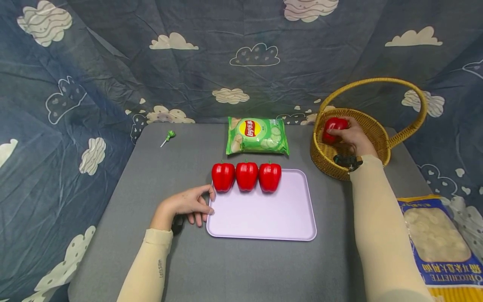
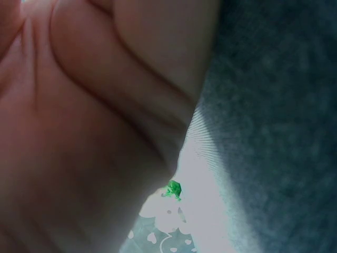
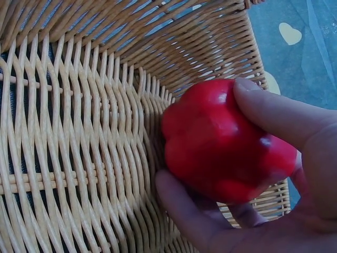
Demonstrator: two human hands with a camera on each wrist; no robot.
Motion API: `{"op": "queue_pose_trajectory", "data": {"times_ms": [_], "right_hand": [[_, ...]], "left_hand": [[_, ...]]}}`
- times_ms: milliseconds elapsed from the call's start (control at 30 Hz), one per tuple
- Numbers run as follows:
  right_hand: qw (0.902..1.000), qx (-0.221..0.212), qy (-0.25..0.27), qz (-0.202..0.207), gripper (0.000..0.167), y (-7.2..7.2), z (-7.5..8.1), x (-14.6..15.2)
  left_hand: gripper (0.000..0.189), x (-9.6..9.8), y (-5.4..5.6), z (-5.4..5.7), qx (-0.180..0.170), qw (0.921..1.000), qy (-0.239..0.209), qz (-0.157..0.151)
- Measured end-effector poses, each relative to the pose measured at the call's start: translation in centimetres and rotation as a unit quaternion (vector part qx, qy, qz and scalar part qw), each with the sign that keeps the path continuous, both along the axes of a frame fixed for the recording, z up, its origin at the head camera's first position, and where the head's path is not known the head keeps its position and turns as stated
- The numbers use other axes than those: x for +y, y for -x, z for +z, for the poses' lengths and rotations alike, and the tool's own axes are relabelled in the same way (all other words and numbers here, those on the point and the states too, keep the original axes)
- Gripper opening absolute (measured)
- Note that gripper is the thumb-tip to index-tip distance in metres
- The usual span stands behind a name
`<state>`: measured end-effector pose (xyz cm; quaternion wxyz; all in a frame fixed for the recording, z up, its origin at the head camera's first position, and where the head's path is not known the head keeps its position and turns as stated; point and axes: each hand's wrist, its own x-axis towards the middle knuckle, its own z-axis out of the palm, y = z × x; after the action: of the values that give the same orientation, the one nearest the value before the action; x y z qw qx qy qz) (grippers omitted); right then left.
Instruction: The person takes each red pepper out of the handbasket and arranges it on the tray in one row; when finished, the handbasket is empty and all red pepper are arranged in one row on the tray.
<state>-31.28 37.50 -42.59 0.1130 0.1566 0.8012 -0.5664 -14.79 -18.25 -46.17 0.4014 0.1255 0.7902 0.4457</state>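
Inside the wicker basket [image 1: 326, 165], my right hand [image 1: 356, 135] grips a red bell pepper [image 1: 335, 129]. The right wrist view shows the thumb over the pepper [image 3: 221, 142] and the fingers beneath it, close to the woven wall. Three more red bell peppers [image 1: 247, 176] stand side by side along the back left of a pale purple tray [image 1: 260, 218]. Beside the tray's left edge is my left hand [image 1: 190, 203], its thumb and forefinger spread apart and touching the rim. In the left wrist view the palm [image 2: 89, 116] hides most of the scene.
A green bag of chips [image 1: 258, 136] lies behind the tray. Toward the back left is a green-wrapped lollipop [image 1: 170, 135]. A blue and yellow pasta bag [image 1: 437, 239] lies at the right, by the right forearm. The basket's tall handle [image 1: 377, 79] arches over its opening.
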Motion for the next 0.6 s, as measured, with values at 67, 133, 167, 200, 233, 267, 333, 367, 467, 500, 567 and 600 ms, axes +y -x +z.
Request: {"op": "queue_pose_trajectory", "data": {"times_ms": [67,133,167,200,233,267,333,367,467,500,567,600], "right_hand": [[1.0000,0.000,0.008,-0.004,0.095,-0.02,0.10,-0.11],[0.9999,-0.001,0.011,-0.002,0.095,-0.01,0.17,-0.16],[0.9999,-0.003,0.014,-0.002,0.094,-0.01,0.22,-0.21],[0.9999,-0.004,0.015,-0.001,0.094,0.00,0.25,-0.24],[0.9999,-0.006,0.015,0.000,0.093,0.04,0.27,-0.23],[0.9999,-0.005,0.016,0.000,0.092,0.09,0.29,-0.23],[0.9998,-0.001,0.019,0.000,0.090,0.17,0.36,-0.25],[0.9998,0.000,0.019,-0.001,0.089,0.22,0.40,-0.23],[0.9997,0.009,0.021,-0.006,0.087,0.30,0.52,-0.09],[0.9997,0.011,0.019,-0.008,0.087,0.29,0.58,-0.03],[0.9998,0.009,0.015,-0.011,0.090,0.19,0.79,0.10],[0.9998,0.008,0.016,-0.013,0.090,0.12,0.93,0.16]], "left_hand": [[0.038,-0.01,-0.02,-0.06,0.002,1.0000,0.000,-0.001],[0.038,-0.05,-0.05,-0.08,0.004,1.0000,-0.001,-0.001],[0.038,-0.06,-0.06,-0.09,0.006,1.0000,-0.002,-0.001],[0.038,-0.07,-0.07,-0.09,0.006,1.0000,-0.001,-0.001],[0.038,-0.08,-0.08,-0.09,0.006,1.0000,-0.001,0.000],[0.038,-0.08,-0.08,-0.10,0.006,1.0000,-0.001,0.000],[0.038,-0.09,-0.07,-0.12,0.006,1.0000,0.000,0.000],[0.038,-0.09,-0.06,-0.14,0.006,1.0000,0.001,0.000],[0.038,-0.08,0.00,-0.21,0.006,1.0000,0.001,-0.001],[0.038,-0.09,0.02,-0.23,0.006,1.0000,0.001,-0.001],[0.038,-0.08,0.07,-0.24,0.004,1.0000,0.001,-0.001],[0.038,-0.09,0.09,-0.24,0.003,1.0000,0.001,-0.001]]}}
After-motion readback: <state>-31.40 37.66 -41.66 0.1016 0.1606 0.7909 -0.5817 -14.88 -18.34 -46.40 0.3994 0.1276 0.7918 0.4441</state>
